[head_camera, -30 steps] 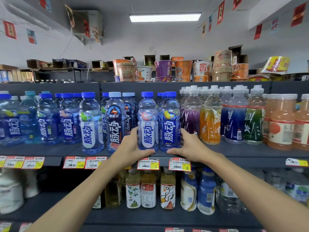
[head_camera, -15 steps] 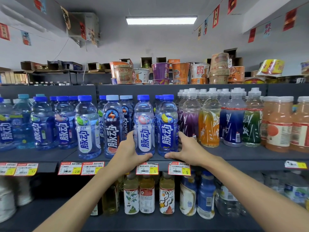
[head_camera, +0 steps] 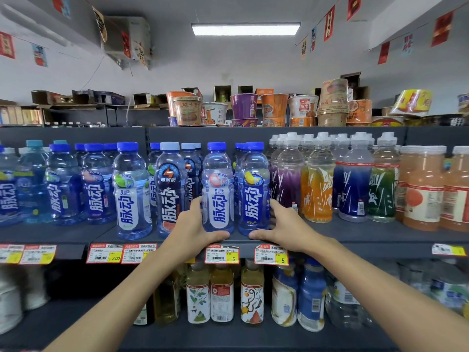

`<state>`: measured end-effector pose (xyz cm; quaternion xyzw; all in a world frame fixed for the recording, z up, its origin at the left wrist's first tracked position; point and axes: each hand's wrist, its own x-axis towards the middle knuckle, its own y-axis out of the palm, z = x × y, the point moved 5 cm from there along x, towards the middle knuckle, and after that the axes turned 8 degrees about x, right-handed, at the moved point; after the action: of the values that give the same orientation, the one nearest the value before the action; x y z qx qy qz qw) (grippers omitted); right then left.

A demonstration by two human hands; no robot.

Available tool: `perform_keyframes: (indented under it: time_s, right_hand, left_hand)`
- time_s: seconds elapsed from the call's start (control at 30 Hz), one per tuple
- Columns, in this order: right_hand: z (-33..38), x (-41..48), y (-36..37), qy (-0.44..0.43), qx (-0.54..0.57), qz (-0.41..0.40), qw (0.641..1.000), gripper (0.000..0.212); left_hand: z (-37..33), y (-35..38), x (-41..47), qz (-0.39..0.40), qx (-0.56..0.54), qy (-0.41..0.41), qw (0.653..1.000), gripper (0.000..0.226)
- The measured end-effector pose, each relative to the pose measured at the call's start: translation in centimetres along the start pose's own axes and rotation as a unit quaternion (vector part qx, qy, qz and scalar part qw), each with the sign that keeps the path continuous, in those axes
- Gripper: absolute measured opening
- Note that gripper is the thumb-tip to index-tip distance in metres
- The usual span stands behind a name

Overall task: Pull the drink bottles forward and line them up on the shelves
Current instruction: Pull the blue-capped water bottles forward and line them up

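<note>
Middle shelf (head_camera: pixel 330 237), front edge: two blue-capped drink bottles are bracketed by both hands. The white-label bottle (head_camera: pixel 217 189) stands upright just left of the blue-label bottle (head_camera: pixel 253 189); the two appear to touch at the shoulders.

Left hand (head_camera: pixel 195 224) is laid against the left side of the white-label bottle, fingers (head_camera: pixel 196 203) curled around its lower half, thumb stretched under its base along the shelf lip. Grip is loose and part-open, wrapped on the bottle rather than clamped.

Right hand (head_camera: pixel 284 224) mirrors this on the right side of the blue-label bottle, its fingers pressed to the label's edge, thumb lying below the base and pointing toward the left thumb. The thumbs are near but apart.

Left of the white-label bottle, a dark electrolyte bottle (head_camera: pixel 169 191) and a lime-label bottle (head_camera: pixel 132 191) are seen further forward on the shelf. Right of the blue-label bottle, a purple drink (head_camera: pixel 289 184) and an orange drink (head_camera: pixel 318 189) stand further back.

Price tags (head_camera: pixel 222 254) hang directly below the held pair.
</note>
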<state>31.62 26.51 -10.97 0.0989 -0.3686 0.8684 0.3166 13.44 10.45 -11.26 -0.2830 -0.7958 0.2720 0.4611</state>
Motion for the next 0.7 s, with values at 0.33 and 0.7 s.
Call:
perform_keyframes:
  time_s: [0.33,0.7]
  right_hand:
    - [0.0,0.1,0.1,-0.008,-0.007,0.001,1.000,0.098]
    - [0.3,-1.1,-0.5,-0.067,-0.033,-0.029,0.997,0.093]
  left_hand:
    - [0.0,-0.1,-0.1,0.012,-0.002,0.007,1.000,0.109]
    - [-3.7,-2.0,-4.0,-0.128,0.158,-0.062,0.977,0.104]
